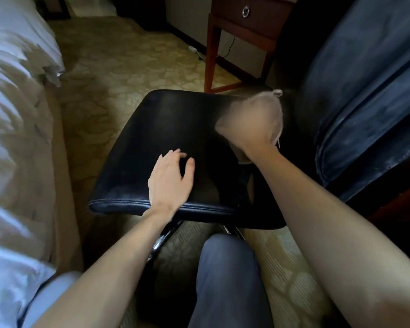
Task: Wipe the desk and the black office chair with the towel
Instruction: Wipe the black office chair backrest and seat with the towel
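The black office chair's seat fills the middle of the view, and its worn backrest rises at the right. My left hand lies on the seat near its front edge with the fingers spread and loosely bent. My right hand is blurred by motion at the seat's back right, close to the backrest. It grips a pale towel, whose edge shows along the hand's far side. Most of the towel is hidden under the hand.
A bed with white and beige covers runs along the left. A wooden desk with a ring-pull drawer stands behind the chair, with a cable and power strip on the patterned carpet. My knee is below the seat.
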Available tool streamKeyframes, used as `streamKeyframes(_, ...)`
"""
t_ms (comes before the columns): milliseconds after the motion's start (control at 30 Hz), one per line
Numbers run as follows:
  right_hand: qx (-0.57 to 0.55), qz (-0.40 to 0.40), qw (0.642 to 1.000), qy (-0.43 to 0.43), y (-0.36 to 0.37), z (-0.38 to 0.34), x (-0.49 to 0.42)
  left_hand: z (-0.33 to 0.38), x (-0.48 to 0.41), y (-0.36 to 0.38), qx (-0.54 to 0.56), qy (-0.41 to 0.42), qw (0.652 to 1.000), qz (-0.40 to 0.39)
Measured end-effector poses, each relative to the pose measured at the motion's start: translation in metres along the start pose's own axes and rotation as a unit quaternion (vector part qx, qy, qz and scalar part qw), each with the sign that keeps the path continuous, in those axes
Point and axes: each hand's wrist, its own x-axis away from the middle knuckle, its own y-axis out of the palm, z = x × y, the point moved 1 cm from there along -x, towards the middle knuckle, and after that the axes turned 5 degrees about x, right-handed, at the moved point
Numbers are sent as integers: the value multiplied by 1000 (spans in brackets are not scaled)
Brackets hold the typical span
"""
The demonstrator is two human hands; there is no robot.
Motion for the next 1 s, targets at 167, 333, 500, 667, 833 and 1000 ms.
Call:
streamKeyframes(167, -84, -64, 993, 51, 37, 11, -14, -4, -2, 1, -22, 22, 999, 9)
streamKeyframes(333, -95, -119, 988, -3, 55, 23, -15, -9, -6, 5, -51, 44, 998, 7)
streamKeyframes(500, -188, -39, 979, -74, 41, 19, 42, -10, -12, 1, -62, 44, 997, -2)
streamKeyframes(667, -260, -61, 960, -80, 29, 9, 116, -17, -16, -4, -60, 53, 997, -16)
streamKeyframes(833, -364, -65, 920, -129, 36, -1, 168, -24, -21, -6, -52, 49, 996, -47)
streamKeyframes(1000, -353, 166, 921, -16, 10, -5, 123, -25, -19, -7, -86, 63, 992, -73)
